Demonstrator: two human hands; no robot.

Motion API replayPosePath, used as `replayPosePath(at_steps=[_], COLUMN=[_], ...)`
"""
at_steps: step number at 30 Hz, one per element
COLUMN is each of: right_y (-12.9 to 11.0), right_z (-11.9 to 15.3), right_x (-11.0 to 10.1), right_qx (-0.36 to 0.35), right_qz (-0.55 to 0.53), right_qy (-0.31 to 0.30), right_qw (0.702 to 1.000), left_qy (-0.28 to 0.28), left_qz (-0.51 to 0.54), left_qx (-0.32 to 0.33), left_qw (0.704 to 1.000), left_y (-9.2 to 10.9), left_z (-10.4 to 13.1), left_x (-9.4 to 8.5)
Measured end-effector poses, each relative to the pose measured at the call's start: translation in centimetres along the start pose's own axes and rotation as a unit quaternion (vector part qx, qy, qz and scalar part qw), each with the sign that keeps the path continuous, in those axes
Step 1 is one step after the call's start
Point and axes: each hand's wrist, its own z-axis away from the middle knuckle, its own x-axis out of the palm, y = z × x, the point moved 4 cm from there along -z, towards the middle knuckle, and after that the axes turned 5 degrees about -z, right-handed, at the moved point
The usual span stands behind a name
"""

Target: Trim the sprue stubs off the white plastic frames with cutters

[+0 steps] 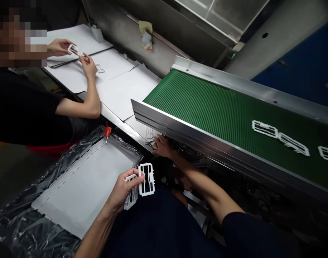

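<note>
Below the conveyor's [196, 129] steel edge, my right hand [162, 146] reaches to the tabletop, and I cannot tell its grip. My left hand [123, 190] is clamped on two white frames [146, 179], just right of the sheet-lined box [80, 186].

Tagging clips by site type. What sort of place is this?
Likely a factory packing or inspection station for moulded plastic parts. White plastic frames ride a green conveyor belt; the left hand holds two frames above a plastic-lined box, and a co-worker handles another.
</note>
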Motion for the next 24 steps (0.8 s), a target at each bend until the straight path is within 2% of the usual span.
replayPosePath(at_steps=[4,8,11,14,17,20,24], right_y=[1.4,1.9,1.9,1.8,1.4,0.7,-0.7], right_z=[-1.3,-1.2,-0.2,1.9,5.3,9.2,13.7], right_x=[1.2,1.4,1.5,1.6,2.3,3.3,4.8], right_qx=[-0.005,0.017,0.055,0.098,0.127,0.158,0.207], right_qz=[0.002,-0.042,-0.115,-0.23,-0.383,-0.527,-0.651], right_qy=[-0.045,-0.055,-0.049,-0.037,-0.058,-0.079,-0.051], right_qw=[0.999,0.997,0.991,0.968,0.913,0.831,0.728], left_qy=[0.027,0.036,0.047,0.058,0.061,0.067,0.056], left_qz=[0.039,0.081,0.102,0.113,0.114,0.111,0.108], left_qx=[0.003,-0.006,-0.003,0.008,0.008,0.003,0.002], left_qw=[0.999,0.996,0.994,0.992,0.992,0.992,0.993], left_y=[-0.4,-0.8,-0.9,-0.6,-0.3,0.0,0.3], left_z=[0.8,0.8,0.5,0.1,-0.4,-1.1,-2.1], left_x=[-0.5,-0.6,-0.6,-0.7,-0.6,-0.3,0.4])
